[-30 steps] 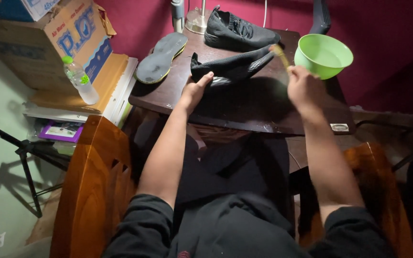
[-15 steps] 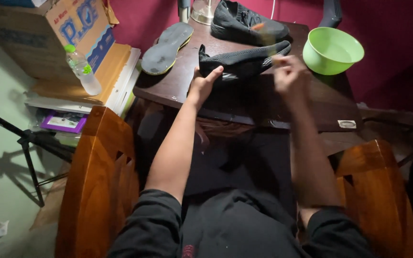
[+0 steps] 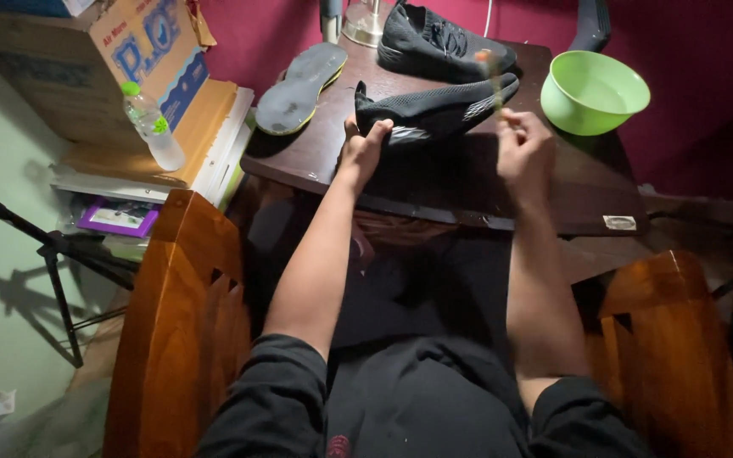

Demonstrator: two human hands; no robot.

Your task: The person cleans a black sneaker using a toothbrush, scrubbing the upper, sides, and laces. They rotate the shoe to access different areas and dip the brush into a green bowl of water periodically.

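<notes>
One cardboard box [image 3: 103, 64] with blue lettering sat far left, a clear bottle [image 3: 153, 127] with a green cap leaning against it; a small white sticker [image 3: 619, 222] marked the table [image 3: 468, 182] edge. The left hand [image 3: 365, 148] gripped the heel of a black shoe [image 3: 434, 110] lying on the table. The right hand [image 3: 523, 151] pinched a thin brush [image 3: 494, 76] upright beside the green bowl [image 3: 594, 92].

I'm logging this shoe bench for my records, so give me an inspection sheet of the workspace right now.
Surface: dark wooden table, small sticker near its front edge.
Job's things: black shoe on its side; thin brush.
Clutter: second black shoe, grey insole, green bowl, plastic bottle, cardboard box.
Grippers: left hand grips the shoe's heel; right hand holds the brush.
Cables: thin white cord at the wall.
Surroundings: wooden chair arms, tripod stand.
</notes>
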